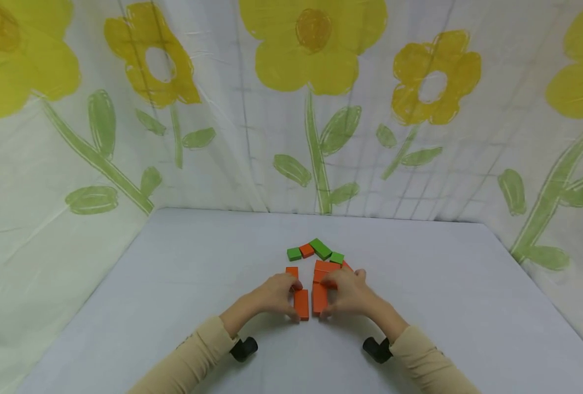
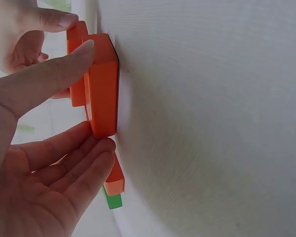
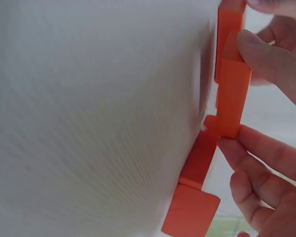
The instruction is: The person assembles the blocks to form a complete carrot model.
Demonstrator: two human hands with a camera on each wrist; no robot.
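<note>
My left hand point(image 1: 276, 295) pinches an orange rectangular block point(image 1: 301, 305) lengthwise, thumb at its near end and fingers at its far end. The left wrist view shows this block point(image 2: 103, 94) at the table surface. Across a narrow gap, my right hand point(image 1: 352, 294) holds a second orange block point(image 1: 319, 299) the same way, its thumb point(image 3: 259, 47) on one end. Beyond the left fingers lies another orange block point(image 1: 292, 270). Further orange blocks point(image 1: 327, 266) sit just past the right fingers, which partly hide them.
Behind the hands, a green block point(image 1: 294, 254), a small orange block point(image 1: 306, 250), a long green block point(image 1: 320, 249) and another green block point(image 1: 337, 257) form a loose arc. The white table point(image 1: 197, 246) ends at a flower-patterned cloth point(image 1: 252, 153). Black wrist devices point(image 1: 244, 349) sit by both cuffs.
</note>
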